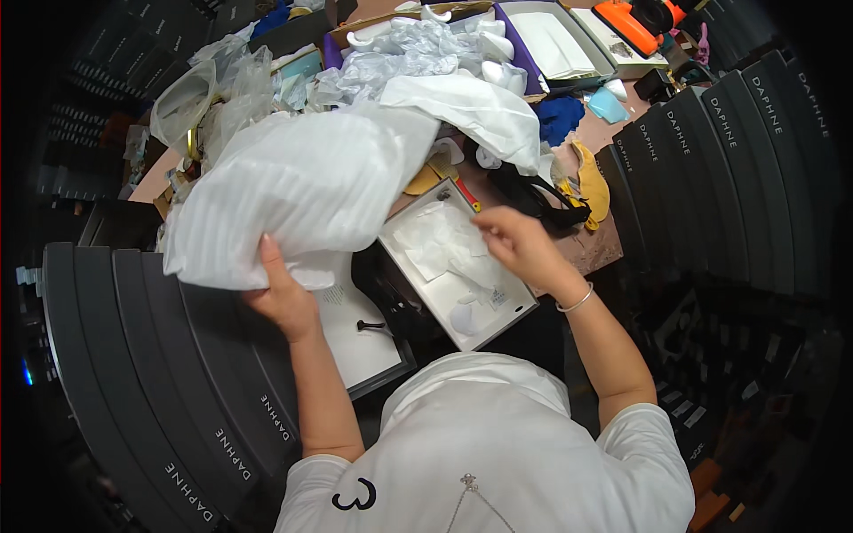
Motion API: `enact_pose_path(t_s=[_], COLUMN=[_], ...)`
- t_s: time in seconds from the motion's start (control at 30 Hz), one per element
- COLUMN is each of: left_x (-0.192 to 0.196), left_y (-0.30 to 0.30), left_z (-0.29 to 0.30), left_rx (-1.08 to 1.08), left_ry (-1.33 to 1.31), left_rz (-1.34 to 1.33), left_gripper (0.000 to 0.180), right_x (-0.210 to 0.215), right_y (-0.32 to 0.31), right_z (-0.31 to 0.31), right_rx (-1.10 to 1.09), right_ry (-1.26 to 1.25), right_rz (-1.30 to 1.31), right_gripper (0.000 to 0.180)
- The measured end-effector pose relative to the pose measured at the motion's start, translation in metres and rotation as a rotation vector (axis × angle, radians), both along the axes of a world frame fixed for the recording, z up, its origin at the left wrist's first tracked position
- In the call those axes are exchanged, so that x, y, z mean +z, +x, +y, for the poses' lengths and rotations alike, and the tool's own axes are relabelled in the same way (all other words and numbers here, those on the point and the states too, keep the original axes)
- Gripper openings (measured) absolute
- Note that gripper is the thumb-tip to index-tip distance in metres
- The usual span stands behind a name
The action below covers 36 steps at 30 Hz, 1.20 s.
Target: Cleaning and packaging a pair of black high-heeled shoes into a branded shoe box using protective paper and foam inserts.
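My left hand (286,302) grips the near edge of a large, soft bundle of white packing sheets (284,186), thumb on top. The bundle slants up over the worktop, hiding what lies under it. My right hand (524,249) is above the right side of an open shoebox (493,327), its fingers curled together; anything between them is hidden. Crumpled white tissue paper (440,244) lies in the box, with a small pale, rounded piece (463,318) near its close end. Left of it lies a tray or lid with a white inside (346,333), holding a small dark piece (370,326).
Stacked dark grey shoeboxes stand left (147,355) and right (720,169). Beyond the bundle, a purple-edged box (533,53) holds crumpled packing. A black strappy shoe (551,204), a yellow cloth-like piece (591,182) and an orange tool (633,25) lie at the right.
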<state>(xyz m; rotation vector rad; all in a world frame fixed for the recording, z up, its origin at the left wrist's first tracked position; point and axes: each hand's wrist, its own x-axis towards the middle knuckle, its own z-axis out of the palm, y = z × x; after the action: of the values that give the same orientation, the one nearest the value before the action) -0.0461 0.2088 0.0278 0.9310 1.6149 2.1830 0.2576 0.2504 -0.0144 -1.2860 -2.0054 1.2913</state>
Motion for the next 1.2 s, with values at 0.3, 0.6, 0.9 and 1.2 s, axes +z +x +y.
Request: enact_pose_path(t_s=[0.3, 0.6, 0.9, 1.2], left_x=[-0.133, -0.103, 0.022, -0.086], left_y=[-0.027, -0.026, -0.013, -0.006], left_z=[-0.088, -0.161, -0.129, -0.118], left_rx=[-0.139, -0.422, -0.24, -0.389], left_ry=[-0.731, -0.984, -0.603, -0.931], left_rz=[0.729, 0.661, 0.601, 0.92], left_gripper=[0.032, 0.028, 0.032, 0.043], right_x=[-0.164, -0.003, -0.025, -0.074], right_y=[-0.029, 0.056, -0.135, -0.116], right_z=[-0.052, 0.062, -0.09, -0.063], right_rx=[0.153, -0.323, 0.517, 0.219], right_ry=[0.187, 0.729, -0.086, -0.102], right_rz=[-0.483, -0.504, 0.318, 0.052], right_gripper=[0.044, 0.036, 0.074, 0.017])
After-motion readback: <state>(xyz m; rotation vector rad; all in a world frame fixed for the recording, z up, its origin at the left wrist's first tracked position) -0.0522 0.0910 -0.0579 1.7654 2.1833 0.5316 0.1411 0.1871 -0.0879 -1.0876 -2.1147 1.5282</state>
